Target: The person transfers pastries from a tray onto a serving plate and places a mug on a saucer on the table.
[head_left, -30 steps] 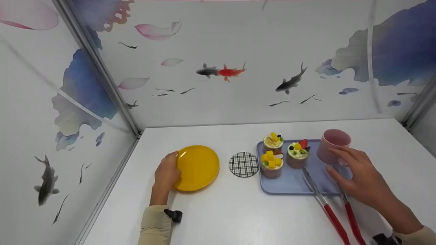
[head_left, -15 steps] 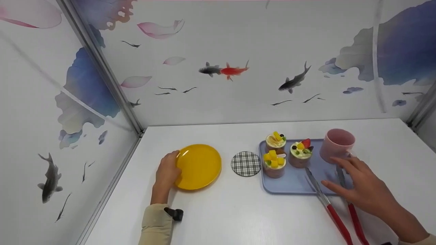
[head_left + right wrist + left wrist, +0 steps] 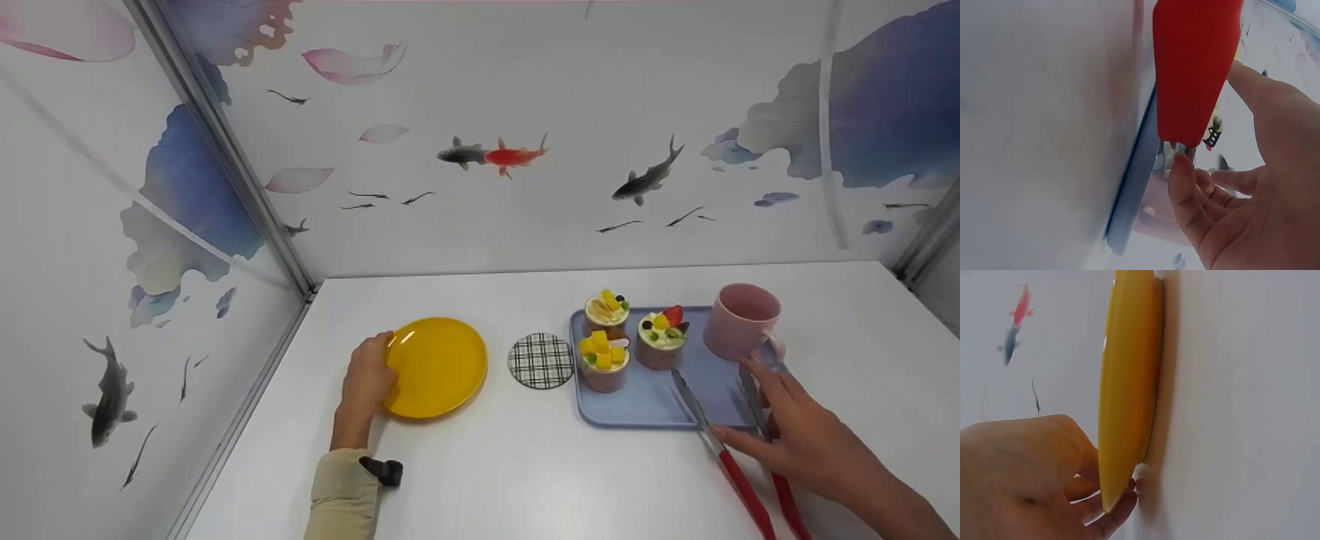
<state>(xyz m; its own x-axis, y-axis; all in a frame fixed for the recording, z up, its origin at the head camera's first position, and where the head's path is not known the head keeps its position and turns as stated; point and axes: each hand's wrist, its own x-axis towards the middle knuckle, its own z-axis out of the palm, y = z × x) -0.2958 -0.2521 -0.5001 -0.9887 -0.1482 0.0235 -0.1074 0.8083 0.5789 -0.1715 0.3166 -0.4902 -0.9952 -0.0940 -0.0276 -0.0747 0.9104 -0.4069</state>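
The left hand (image 3: pixel 367 375) grips the left rim of the yellow plate (image 3: pixel 439 367), which lies at the left of the counter (image 3: pixel 540 472). The right hand (image 3: pixel 814 442) is spread, thumb and fingers apart, around the red-handled tongs (image 3: pixel 742 489), whose metal tips reach over the blue tray (image 3: pixel 649 409) at right. Three dessert cups (image 3: pixel 660 349) stand at the tray's left and middle, and a pink mug (image 3: pixel 727 330) at its far right corner. A checked coaster (image 3: pixel 541 361) lies between plate and tray.

"What moved?"
"The right hand (image 3: pixel 817 442) — away from the mug (image 3: pixel 735 322) and down over the tongs (image 3: pixel 745 493)."
"And the mug?"
"Its handle (image 3: pixel 780 347), covered a second ago, now shows just beyond that hand."
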